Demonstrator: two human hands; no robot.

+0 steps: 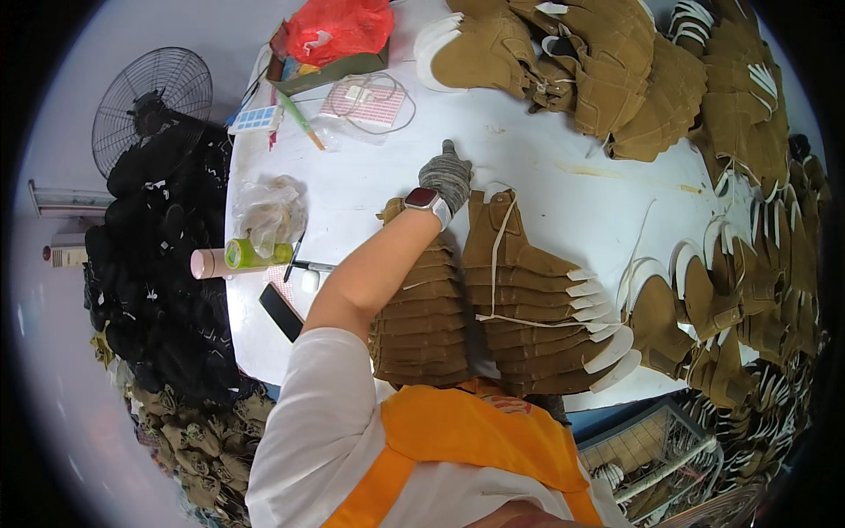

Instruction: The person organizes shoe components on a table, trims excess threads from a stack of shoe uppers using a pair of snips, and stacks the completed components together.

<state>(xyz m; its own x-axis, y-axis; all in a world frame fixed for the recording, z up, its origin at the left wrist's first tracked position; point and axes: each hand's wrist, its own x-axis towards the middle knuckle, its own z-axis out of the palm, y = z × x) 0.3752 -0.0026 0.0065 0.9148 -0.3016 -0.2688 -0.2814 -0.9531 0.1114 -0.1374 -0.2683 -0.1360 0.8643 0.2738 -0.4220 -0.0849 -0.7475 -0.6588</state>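
Observation:
My left hand (pixel 446 176), in a grey knit glove with a watch at the wrist, reaches out over the white table to the far end of two stacks. One finger points away from me, and nothing shows in the hand. Below the wrist lies a stack of brown suede-like shoe uppers (pixel 418 326), partly hidden by my forearm. Beside it, on the right, a second stack of brown uppers (pixel 528 299) fans out with white edges, and a white cord (pixel 500 255) lies across it. My right hand is not plainly visible; a small dark patch by the orange apron (pixel 475 431) is unclear.
More brown uppers (pixel 607 70) are heaped at the far right and along the right edge. On the left are a phone (pixel 281 311), a pink bottle (pixel 209 263), a green roll (pixel 245 253) and plastic bags. A box (pixel 334 70) holds a red bag. A fan (pixel 151 110) stands beyond black piles.

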